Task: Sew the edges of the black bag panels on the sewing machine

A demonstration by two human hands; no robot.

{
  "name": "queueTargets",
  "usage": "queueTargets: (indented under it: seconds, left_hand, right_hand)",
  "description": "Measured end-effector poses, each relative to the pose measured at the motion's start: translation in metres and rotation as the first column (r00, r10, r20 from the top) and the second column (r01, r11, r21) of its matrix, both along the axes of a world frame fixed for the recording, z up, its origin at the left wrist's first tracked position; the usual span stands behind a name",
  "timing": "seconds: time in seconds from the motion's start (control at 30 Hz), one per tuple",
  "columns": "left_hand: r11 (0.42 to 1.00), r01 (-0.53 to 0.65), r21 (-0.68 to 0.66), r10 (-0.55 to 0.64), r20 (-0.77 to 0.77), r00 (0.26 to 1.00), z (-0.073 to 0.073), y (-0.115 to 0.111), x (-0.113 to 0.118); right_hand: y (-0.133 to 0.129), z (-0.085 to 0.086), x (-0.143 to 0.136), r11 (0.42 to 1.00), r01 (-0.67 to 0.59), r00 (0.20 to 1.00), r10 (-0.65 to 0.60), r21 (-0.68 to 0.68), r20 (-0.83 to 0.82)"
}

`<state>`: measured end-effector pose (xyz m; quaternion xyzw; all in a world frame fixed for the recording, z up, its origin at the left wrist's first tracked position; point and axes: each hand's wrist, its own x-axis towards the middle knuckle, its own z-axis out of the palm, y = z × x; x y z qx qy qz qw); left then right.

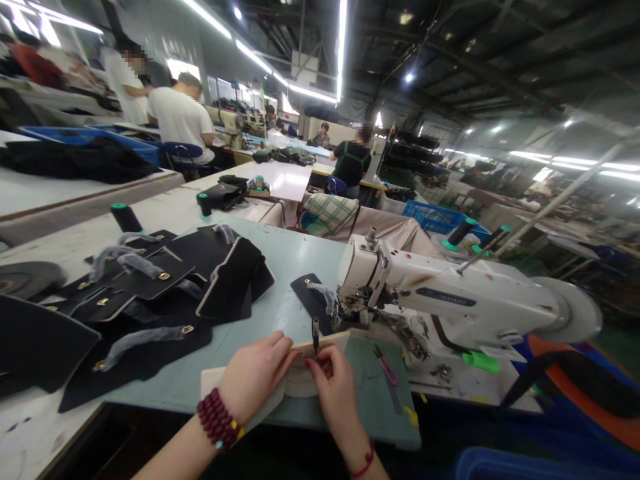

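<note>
Panel [300,383]: pale, at the near edge of the desk [285,263], squarely between the 2 hands and partly hidden by them; its long axis seems to run left to right, the right end tilting toward the machine.
Left hand [265,363]: thumb and bent fingers closed on the panel's far edge, apparently pinching it.
Right hand [333,377]: thumb and fingertips drawn together, apparently grasping the tool low down; the contact is partly covered.
Tool [315,335]: black, pen-like, upright, crossing the panel's long axis, nearer the right hand.
Sewing machine [440,293]: beyond and rightward, the right hand nearer.
Snips [386,368]: on the desk, right of the right hand, apart from it.
</note>
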<state>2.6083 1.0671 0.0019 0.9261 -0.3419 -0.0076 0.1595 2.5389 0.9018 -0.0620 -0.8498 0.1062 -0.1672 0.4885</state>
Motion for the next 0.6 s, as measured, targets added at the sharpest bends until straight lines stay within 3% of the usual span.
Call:
queueTargets:
  seconds: [0.27, 0.6]
  left_hand:
    - [1.0, -0.009, 0.017, 0.01, -0.034, 0.999, 0.001, -0.002, -0.004]
    - [1.0, -0.003, 0.001, 0.003, -0.078, 0.997, -0.008, -0.001, -0.006]
  right_hand:
    - [0.002, -0.008, 0.0, 1.0, -0.013, 0.999, 0.013, 0.014, -0.051]
    - [-0.01, -0.02, -0.007, 0.999, 0.03, 1.0, -0.03, -0.029, -0.001]
